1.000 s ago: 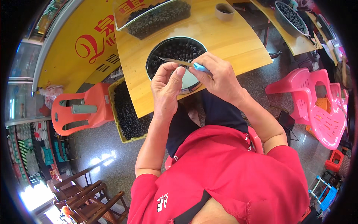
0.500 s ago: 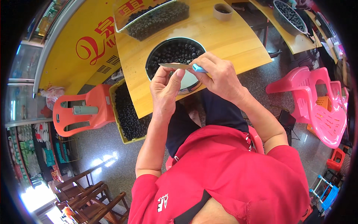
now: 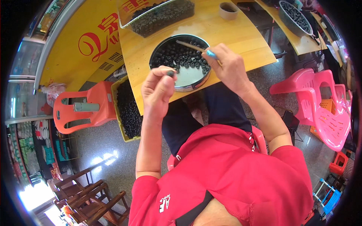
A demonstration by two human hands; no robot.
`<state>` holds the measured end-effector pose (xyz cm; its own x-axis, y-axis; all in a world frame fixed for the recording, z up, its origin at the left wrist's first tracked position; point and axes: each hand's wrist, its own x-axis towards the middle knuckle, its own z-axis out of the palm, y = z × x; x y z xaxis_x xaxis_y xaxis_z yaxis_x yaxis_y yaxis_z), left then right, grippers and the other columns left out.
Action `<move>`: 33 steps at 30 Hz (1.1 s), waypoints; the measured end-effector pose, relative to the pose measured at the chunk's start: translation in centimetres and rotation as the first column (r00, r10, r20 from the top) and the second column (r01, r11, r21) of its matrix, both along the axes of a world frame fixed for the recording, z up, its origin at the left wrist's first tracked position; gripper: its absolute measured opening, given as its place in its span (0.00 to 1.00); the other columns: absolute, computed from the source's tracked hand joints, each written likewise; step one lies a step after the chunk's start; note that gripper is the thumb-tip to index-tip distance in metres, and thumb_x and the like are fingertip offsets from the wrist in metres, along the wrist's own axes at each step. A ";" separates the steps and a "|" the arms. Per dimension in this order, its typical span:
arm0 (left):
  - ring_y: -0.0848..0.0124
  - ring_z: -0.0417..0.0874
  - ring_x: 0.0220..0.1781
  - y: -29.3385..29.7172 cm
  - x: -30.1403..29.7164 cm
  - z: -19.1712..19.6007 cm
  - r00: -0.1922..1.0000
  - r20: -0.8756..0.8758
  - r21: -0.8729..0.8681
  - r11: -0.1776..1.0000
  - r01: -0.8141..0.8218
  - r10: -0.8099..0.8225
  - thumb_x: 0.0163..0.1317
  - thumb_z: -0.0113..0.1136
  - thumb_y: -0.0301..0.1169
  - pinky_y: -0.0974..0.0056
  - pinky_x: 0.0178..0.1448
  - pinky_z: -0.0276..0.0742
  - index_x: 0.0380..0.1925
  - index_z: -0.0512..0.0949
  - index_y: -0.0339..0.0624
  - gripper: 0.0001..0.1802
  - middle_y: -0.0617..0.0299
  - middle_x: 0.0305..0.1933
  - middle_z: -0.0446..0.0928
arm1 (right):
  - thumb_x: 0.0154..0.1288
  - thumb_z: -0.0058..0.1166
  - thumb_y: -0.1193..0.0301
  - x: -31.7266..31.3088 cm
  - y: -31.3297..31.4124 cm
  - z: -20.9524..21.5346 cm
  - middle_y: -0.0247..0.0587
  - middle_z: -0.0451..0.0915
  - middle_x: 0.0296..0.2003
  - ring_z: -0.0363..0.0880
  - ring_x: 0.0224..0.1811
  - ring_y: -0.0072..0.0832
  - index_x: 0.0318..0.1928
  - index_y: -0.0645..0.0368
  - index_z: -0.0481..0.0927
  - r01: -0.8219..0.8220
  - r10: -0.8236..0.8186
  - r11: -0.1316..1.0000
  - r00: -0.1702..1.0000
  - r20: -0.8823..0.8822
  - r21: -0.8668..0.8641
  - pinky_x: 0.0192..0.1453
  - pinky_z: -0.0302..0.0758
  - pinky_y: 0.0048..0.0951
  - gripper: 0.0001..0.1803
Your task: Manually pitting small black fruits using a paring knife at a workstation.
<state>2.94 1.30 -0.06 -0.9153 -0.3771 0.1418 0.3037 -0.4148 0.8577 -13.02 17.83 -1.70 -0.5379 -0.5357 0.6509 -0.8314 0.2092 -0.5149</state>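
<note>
Knife is gripped by its blue handle in the closed right hand, upper centre of the frame, its blade slanting over the dark pieces in the pan. One round piece is pinched in the left hand, between thumb and finger, by the pan's lower-left edge. The hands are held apart. Should the pinch be loosened, the small piece could be dropped; should the blade be brought close and slip off its curved side, bare fingertips could be cut.
</note>
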 end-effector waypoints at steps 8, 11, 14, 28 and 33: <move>0.81 0.60 0.16 -6.1 -1.1 0.5 0.976 0.200 -0.053 0.996 -0.072 0.081 0.69 0.50 0.34 0.76 0.21 0.53 0.36 0.78 0.38 0.12 0.61 0.30 0.77 | 0.66 0.58 0.68 -0.3 0.6 -0.3 0.46 0.77 0.30 0.76 0.29 0.37 0.39 0.66 0.79 -0.080 0.088 0.995 0.984 0.157 -0.061 0.34 0.72 0.31 0.11; 0.78 0.68 0.18 -5.9 -3.3 1.3 0.885 0.438 -0.626 0.761 0.172 0.160 0.64 0.58 0.32 0.71 0.23 0.61 0.36 0.80 0.38 0.09 0.62 0.25 0.77 | 0.66 0.58 0.68 -0.2 0.7 -0.5 0.45 0.77 0.29 0.75 0.29 0.36 0.39 0.66 0.79 -0.108 0.118 0.992 0.978 0.174 -0.069 0.34 0.71 0.30 0.11; 0.73 0.77 0.24 -6.6 -5.0 -0.4 0.919 0.328 -0.940 0.176 0.294 0.218 0.57 0.63 0.33 0.66 0.27 0.68 0.37 0.82 0.41 0.10 0.59 0.22 0.77 | 0.66 0.58 0.68 -0.1 0.6 -0.3 0.45 0.77 0.29 0.75 0.29 0.35 0.39 0.67 0.79 -0.109 0.120 0.992 0.972 0.201 -0.066 0.34 0.71 0.30 0.12; 0.77 0.75 0.27 -5.1 -7.0 -0.5 0.841 0.527 -0.815 0.354 0.460 0.120 0.61 0.63 0.34 0.70 0.32 0.69 0.41 0.81 0.38 0.12 0.65 0.26 0.78 | 0.71 0.53 0.64 -0.8 0.6 -1.3 0.34 0.79 0.30 0.74 0.31 0.20 0.40 0.65 0.81 -0.151 0.203 0.979 0.748 0.632 -0.136 0.36 0.72 0.26 0.14; 0.90 0.65 0.24 -3.2 -5.2 1.4 0.928 0.367 -0.437 0.868 0.236 -0.067 0.65 0.61 0.31 0.80 0.26 0.57 0.45 0.81 0.40 0.11 0.75 0.30 0.78 | 0.71 0.53 0.60 0.6 -1.6 -0.4 0.28 0.79 0.31 0.68 0.27 0.12 0.41 0.61 0.82 -0.184 0.413 0.910 0.471 0.779 -0.371 0.28 0.65 0.18 0.16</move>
